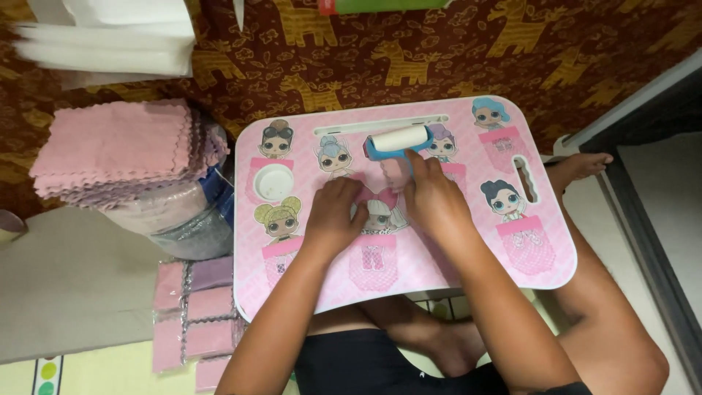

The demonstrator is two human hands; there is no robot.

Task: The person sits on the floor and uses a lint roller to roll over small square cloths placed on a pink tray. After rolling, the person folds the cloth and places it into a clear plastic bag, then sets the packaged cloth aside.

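1. Brown cloth patterned with yellow giraffes (409, 51) covers the floor behind your work; on it stands a pink lap table printed with cartoon dolls (541, 263), straddling your crossed legs.
2. Your left hand (333, 212) lies palm down near the table's middle, fingers curled over something small and pink; what it is, or how tightly you pinch it, cannot be told.
3. Your right hand (431, 194) rests just beside the left, touching the same spot, fingertips pointing up the table. Its hold is likewise hidden.
4. Just beyond your right fingertips lies a lint roller with a white roll and blue frame (398, 140), almost touching them.
5. Left of your left hand, a round white cup recess (273, 181) sits in the tabletop.
6. Further left, off the table, a tall stack of pink scallop-edged cloths (117, 150) rests on wrapped bundles, close against the table's edge.
7. Below that stack, several flat packets of pink cloths in clear wrap (197, 311) lie on the floor beside your left forearm.
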